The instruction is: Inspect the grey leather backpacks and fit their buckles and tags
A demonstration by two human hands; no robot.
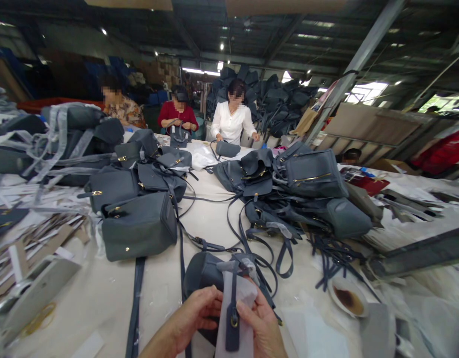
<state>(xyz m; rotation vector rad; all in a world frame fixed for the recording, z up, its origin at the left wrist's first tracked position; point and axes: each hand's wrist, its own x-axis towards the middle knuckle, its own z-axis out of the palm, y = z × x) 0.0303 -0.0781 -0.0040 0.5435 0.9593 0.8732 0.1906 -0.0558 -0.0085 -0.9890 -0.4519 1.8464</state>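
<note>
Both of my hands are at the bottom centre, over a dark grey handbag (202, 271) lying on the white table (210, 219). My left hand (194, 315) has its fingers curled round the bag's edge and a sheet of white wrapping paper (244, 298). My right hand (261, 325) pinches the same paper, with a dark strap tab carrying a gold ring (233, 320) lying between my thumbs. Loose dark straps trail from the bag towards the far side.
Several grey handbags stand at the left (138, 226) and right (315, 174). A small bowl with brown liquid (347, 298) sits near my right. Paper and card scraps cover the left edge. Three people work at the table's far end (232, 122).
</note>
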